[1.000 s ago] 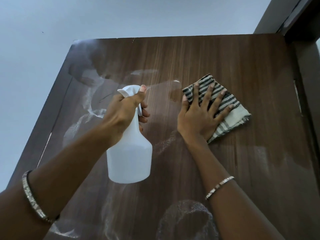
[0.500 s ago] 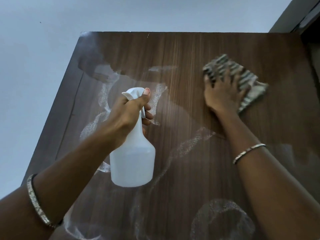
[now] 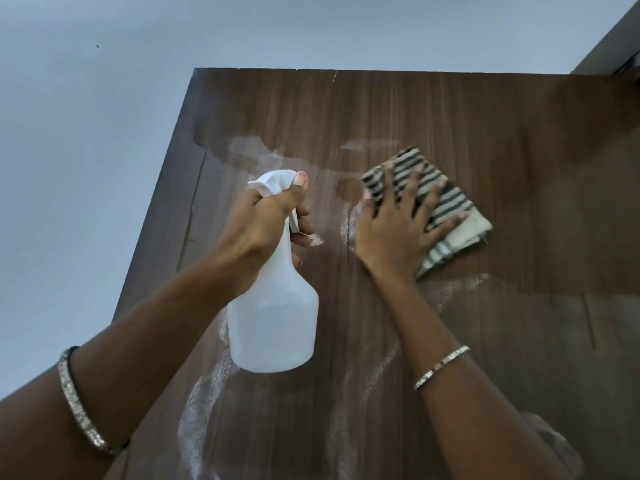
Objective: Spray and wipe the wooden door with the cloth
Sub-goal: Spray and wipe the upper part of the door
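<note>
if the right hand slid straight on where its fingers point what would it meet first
The way looks free: the right hand lies flat on the striped cloth, fingers aimed up-right, and beyond it only bare wooden door shows, up to the dark frame, though depth there is unclear.

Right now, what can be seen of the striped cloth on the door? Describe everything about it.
The cloth is a folded fabric with dark and pale stripes and a plain cream band along its lower right edge. It lies flat against the wooden door, turned at an angle. The right hand presses it with spread, straight fingers, covering its lower left part. The spray bottle in the left hand is apart from it.
</note>
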{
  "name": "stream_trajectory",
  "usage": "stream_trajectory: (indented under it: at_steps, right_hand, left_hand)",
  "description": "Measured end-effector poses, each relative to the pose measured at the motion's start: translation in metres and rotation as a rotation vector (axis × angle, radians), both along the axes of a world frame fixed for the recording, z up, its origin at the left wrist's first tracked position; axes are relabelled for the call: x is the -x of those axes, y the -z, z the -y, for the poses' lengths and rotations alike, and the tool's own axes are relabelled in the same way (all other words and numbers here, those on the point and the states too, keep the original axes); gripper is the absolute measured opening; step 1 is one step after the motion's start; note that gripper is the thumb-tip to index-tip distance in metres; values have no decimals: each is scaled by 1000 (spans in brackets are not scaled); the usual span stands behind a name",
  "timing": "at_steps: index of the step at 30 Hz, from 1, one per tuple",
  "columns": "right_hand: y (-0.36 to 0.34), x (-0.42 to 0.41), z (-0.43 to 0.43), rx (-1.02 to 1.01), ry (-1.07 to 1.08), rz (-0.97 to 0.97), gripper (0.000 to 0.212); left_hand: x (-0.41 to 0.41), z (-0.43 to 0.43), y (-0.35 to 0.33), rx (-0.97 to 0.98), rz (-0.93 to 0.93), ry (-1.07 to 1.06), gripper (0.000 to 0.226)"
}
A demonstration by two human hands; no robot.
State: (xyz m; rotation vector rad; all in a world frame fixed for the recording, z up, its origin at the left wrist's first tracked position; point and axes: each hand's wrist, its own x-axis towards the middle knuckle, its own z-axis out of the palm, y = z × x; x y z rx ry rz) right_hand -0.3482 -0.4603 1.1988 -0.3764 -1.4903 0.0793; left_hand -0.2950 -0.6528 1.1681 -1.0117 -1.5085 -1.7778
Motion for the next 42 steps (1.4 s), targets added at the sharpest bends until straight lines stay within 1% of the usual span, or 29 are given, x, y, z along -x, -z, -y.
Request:
stream_trajectory:
  at_steps: [3,6,8,10,12,14,17,19,21,24,27,29,30,34,36,38,40,42]
  right_hand:
    - [-26,11,18,-127,13,73,62]
    - [-85,1,10,-227,-9,166,60]
    - [-120,-7,4,-230,-41,239,60]
    - [-136,-8,4,-220,-39,263,60]
    - [-125,-5,9,-262,-32,270,61]
    - [-90,-1,16,-344,-47,290,62]
    - [-21,7,25,-503,-28,297,62]
    - [-7,5,22,-535,-64,337,58]
    - [-30,-2,13,-499,-88,355,58]
    - [-91,-11,-2,-426,-3,284,60]
    - [-131,-16,-6,-312,-41,278,59]
    - [-129,-15,3,-284,-63,286,59]
    - [-119,-12,10,-303,-64,288,59]
    - [-34,7,45,-496,-62,308,61]
    - [-9,9,54,-535,-63,347,60]
    - [-24,3,53,-532,-43,386,59]
    - [-63,-3,47,-554,14,402,58]
    - [-98,-5,45,-541,25,399,57]
  left_hand:
    - [5,10,-2,17,-6,-20,49]
    - [10,19,-5,38,-17,-50,49]
    - [11,24,-6,42,-23,-53,51]
    - [12,28,-6,47,-20,-53,54]
    - [13,31,-4,42,-4,-44,56]
    - [14,32,-1,33,6,-18,57]
    - [16,31,3,27,4,4,58]
    - [17,30,7,35,12,11,58]
    - [18,31,8,39,24,17,57]
    - [23,36,6,53,28,-13,57]
    - [25,44,6,67,17,-68,55]
    - [23,51,7,51,10,-79,54]
    - [22,53,8,46,9,-77,54]
    - [21,65,13,40,22,-61,52]
    - [23,71,15,49,34,-74,50]
    - [24,79,16,62,36,-82,49]
    - [25,86,16,69,34,-97,50]
    - [26,93,14,68,35,-116,49]
